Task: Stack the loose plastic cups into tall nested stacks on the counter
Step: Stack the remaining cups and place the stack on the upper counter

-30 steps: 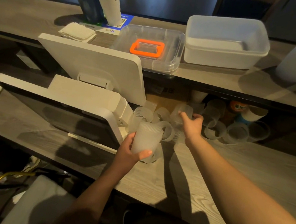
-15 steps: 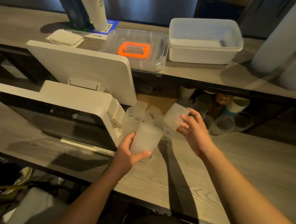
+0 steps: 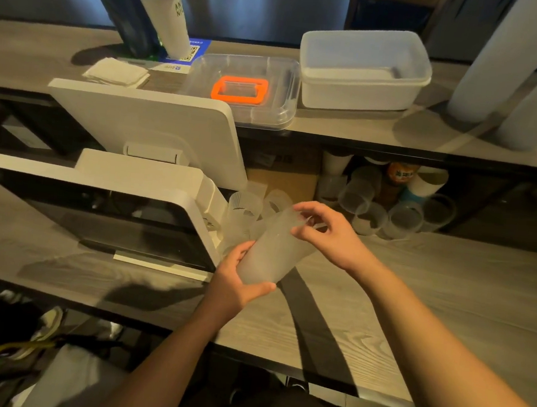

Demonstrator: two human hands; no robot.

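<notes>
Where grey wood-grain counter (image 3: 415, 299) runs, upper shelf (image 3: 349, 129) behind.

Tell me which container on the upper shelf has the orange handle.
The flat clear lidded container, left of the white tub; its orange handle sits on top. The tub is open, deeper and plain.

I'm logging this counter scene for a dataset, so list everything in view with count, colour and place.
Frosted plastic cup stack: one, translucent white, held tilted above the counter.
Loose frosted cups: several, beside the terminal.
Clear tubs: several, under the shelf.
White point-of-sale terminal: one, left.
Grey wooden counter: one.
Clear lid with orange frame: one, shelf.
White plastic bin: one, shelf.
Folded white napkins: one pile, shelf.
Left hand: grips the stack's base.
Right hand: pinches its top rim.
</notes>
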